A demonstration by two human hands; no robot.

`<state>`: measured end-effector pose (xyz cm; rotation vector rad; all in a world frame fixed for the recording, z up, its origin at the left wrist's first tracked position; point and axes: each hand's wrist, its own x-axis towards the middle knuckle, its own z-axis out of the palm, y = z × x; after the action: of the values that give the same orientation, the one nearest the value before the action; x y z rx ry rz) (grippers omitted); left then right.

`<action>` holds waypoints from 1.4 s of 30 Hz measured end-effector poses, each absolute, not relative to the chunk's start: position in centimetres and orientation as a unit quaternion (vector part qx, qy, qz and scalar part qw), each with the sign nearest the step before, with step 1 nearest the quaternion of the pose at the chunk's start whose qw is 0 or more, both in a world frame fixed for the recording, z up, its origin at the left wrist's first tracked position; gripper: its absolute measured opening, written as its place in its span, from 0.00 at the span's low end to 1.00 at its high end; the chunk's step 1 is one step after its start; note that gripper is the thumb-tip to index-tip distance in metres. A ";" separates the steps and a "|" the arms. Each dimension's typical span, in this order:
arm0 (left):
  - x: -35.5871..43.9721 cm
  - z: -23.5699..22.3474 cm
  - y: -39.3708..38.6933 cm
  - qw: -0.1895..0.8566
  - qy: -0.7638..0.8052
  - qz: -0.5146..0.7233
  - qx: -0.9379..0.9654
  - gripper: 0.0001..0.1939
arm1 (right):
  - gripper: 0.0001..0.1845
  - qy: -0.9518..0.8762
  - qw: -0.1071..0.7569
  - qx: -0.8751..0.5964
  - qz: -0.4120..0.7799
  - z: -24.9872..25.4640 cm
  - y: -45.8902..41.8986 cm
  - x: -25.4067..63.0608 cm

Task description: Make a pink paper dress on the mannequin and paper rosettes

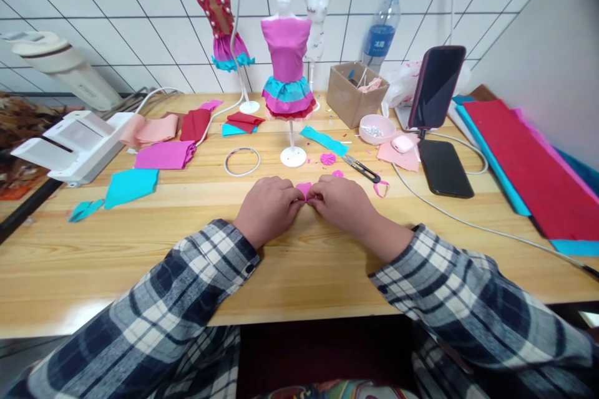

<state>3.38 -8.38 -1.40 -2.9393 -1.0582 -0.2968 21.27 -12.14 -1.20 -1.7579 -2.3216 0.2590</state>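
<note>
A small piece of magenta crepe paper (304,189) is pinched between both hands, low over the middle of the table. My left hand (270,209) has its thumb and fingers closed on the left side of the piece. On the right side, my right hand (344,204) grips it the same way, fingertips nearly meeting the left ones. Just beyond the right hand lie a pleated magenta rosette (328,159), a smaller magenta rosette (337,173), black-handled thread snips (362,169) and a turquoise strip (324,140). A thin magenta loop (381,188) rests to their right.
Behind stands a miniature dress form (286,50) in magenta and turquoise, with two more at the back. A cardboard box (350,96), a pink bowl (377,129), phones (446,168) and a cable sit right. Folded sheets (165,154) lie left, beside a bracelet (242,161).
</note>
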 end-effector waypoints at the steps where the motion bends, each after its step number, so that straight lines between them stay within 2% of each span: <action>1: 3.4 -1.4 -8.4 0.002 -0.336 -0.095 -0.937 0.14 | 0.11 -0.788 0.115 -0.599 0.088 -1.2 -12.2 21.3; 14: 3.5 -1.3 -8.5 0.003 -0.342 -0.101 -0.934 0.12 | 0.12 -0.778 0.105 -0.610 0.106 -1.3 -11.9 21.3; 23: 3.4 -1.4 -8.3 0.003 -0.336 -0.098 -0.937 0.14 | 0.10 -0.780 0.132 -0.602 0.109 -1.2 -12.2 21.3; 33: 3.5 -1.5 -8.3 -0.002 -0.337 -0.100 -0.936 0.14 | 0.13 -0.781 0.102 -0.607 0.107 -1.1 -12.1 21.3; 42: 3.4 -1.5 -8.2 0.011 -0.331 -0.102 -0.938 0.14 | 0.10 -0.782 0.141 -0.601 0.091 -1.5 -12.2 21.4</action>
<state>3.41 -8.24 -1.49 -2.9257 -1.0322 -0.3185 21.36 -12.21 -1.45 -1.7351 -2.2573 0.2624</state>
